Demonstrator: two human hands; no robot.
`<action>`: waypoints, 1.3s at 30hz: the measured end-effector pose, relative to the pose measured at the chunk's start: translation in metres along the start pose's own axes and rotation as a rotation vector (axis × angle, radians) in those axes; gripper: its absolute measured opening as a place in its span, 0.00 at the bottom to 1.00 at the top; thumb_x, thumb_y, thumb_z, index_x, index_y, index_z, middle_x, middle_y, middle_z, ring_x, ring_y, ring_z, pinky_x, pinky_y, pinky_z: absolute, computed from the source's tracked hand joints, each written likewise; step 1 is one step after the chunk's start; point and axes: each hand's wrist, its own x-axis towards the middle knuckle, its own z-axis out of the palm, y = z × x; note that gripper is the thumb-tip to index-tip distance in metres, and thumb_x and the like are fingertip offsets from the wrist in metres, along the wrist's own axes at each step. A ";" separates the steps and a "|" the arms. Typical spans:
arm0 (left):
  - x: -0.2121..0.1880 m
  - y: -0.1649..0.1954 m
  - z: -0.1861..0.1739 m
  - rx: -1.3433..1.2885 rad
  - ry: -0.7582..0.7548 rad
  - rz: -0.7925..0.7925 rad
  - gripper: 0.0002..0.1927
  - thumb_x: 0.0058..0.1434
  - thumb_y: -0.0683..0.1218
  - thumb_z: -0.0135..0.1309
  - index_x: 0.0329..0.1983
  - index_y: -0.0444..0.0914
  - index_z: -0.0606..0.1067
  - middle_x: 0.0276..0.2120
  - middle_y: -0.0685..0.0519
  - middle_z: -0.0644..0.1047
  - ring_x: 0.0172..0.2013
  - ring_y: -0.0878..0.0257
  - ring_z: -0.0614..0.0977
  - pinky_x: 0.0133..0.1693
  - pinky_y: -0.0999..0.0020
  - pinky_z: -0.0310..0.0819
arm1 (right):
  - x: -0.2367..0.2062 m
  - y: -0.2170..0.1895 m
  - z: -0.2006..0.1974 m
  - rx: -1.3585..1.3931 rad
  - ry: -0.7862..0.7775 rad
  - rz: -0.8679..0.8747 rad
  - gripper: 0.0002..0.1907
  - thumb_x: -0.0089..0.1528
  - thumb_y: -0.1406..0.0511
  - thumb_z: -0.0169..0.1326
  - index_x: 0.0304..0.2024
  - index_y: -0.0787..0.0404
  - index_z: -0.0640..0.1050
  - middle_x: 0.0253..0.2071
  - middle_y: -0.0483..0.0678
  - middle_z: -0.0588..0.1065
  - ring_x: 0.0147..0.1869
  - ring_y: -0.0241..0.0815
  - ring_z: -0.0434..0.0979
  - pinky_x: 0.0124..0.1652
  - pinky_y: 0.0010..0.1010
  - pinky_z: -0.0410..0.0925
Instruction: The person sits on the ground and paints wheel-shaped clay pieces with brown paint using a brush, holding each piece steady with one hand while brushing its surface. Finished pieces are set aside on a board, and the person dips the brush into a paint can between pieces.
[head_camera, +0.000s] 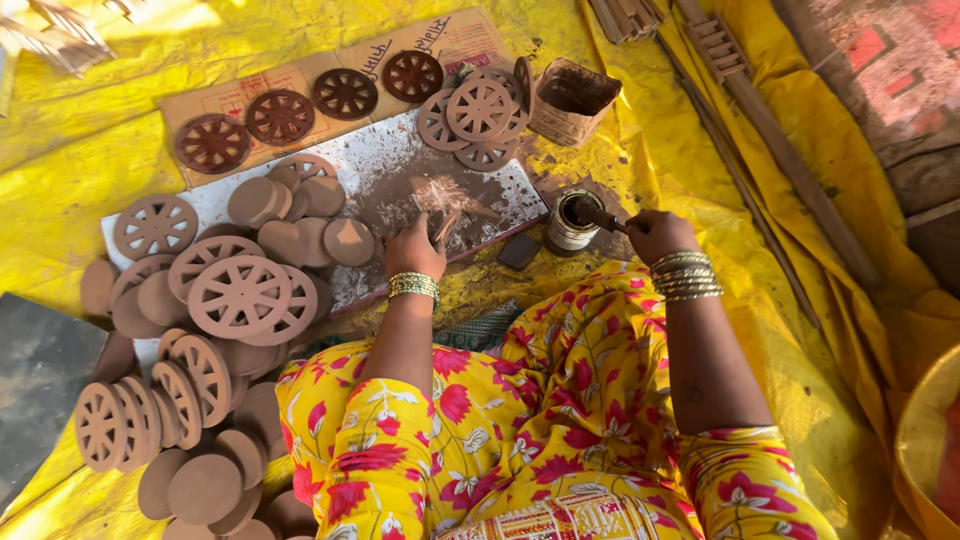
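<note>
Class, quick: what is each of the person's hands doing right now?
Left hand: closed on a small flat brown piece over the board.
Right hand: closed on a brush, its tip at the small tin.

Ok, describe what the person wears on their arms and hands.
Both forearms are bare, with no sleeves showing. The left hand has a band of gold-coloured bangles at the wrist; the right hand has a thicker stack of similar gold-coloured bangles. No gloves.

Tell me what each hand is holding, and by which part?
The right hand holds a brush by its handle, tip in a small tin. The left hand pinches a small clay piece by one end.
</note>
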 end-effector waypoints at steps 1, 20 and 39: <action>0.002 0.001 0.000 -0.010 -0.021 -0.018 0.28 0.56 0.50 0.63 0.62 0.49 0.74 0.45 0.47 0.83 0.52 0.45 0.78 0.65 0.41 0.54 | -0.007 0.002 0.002 0.019 0.019 0.000 0.14 0.61 0.55 0.59 0.46 0.50 0.85 0.38 0.55 0.82 0.41 0.56 0.83 0.47 0.43 0.75; 0.005 0.019 -0.025 0.063 -0.184 -0.162 0.22 0.57 0.49 0.63 0.55 0.45 0.76 0.45 0.45 0.82 0.55 0.44 0.78 0.63 0.41 0.58 | -0.027 -0.025 -0.018 -0.055 -0.076 0.083 0.13 0.62 0.56 0.60 0.47 0.48 0.86 0.40 0.53 0.82 0.44 0.53 0.83 0.50 0.44 0.74; 0.004 -0.015 0.012 0.035 0.246 0.005 0.12 0.53 0.49 0.63 0.41 0.49 0.83 0.36 0.49 0.83 0.44 0.47 0.81 0.53 0.45 0.67 | -0.076 -0.008 0.024 0.264 0.276 -0.108 0.11 0.63 0.61 0.61 0.46 0.54 0.85 0.39 0.56 0.82 0.42 0.52 0.84 0.46 0.38 0.75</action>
